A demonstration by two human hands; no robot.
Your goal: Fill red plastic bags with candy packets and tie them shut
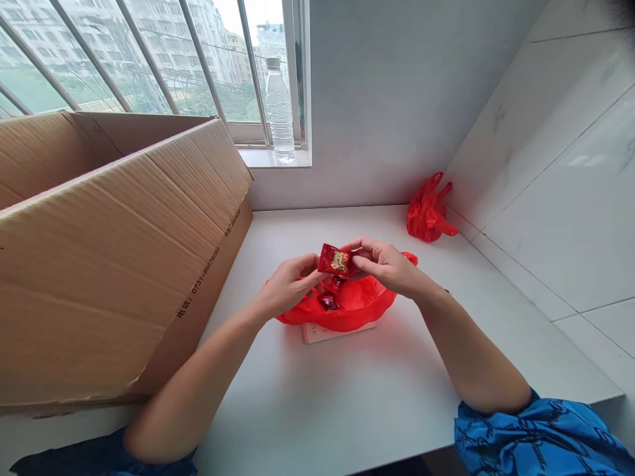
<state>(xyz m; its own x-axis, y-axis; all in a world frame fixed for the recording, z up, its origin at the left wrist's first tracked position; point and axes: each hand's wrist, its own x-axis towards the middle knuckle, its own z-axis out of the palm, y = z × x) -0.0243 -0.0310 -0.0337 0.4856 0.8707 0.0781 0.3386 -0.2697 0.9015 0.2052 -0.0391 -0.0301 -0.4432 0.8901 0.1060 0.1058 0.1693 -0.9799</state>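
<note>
A small red packet [335,260] with a pale cartoon figure on its front is held up between my two hands. My left hand [292,283] pinches its left edge, and my right hand [380,263] grips the right edge with thumb and fingers. Just beneath them an open red plastic bag [347,317] spreads out, with a few small dark red packets [328,302] lying inside. Under the bag, part of a flat white and pinkish item [340,332], perhaps a book or box, sticks out; the rest is hidden.
A large open cardboard box [114,264] takes up the left side of the white tabletop [327,403]. A knotted red plastic bag [430,210] sits in the back right corner by the tiled wall. On the windowsill stands a clear bottle [280,112].
</note>
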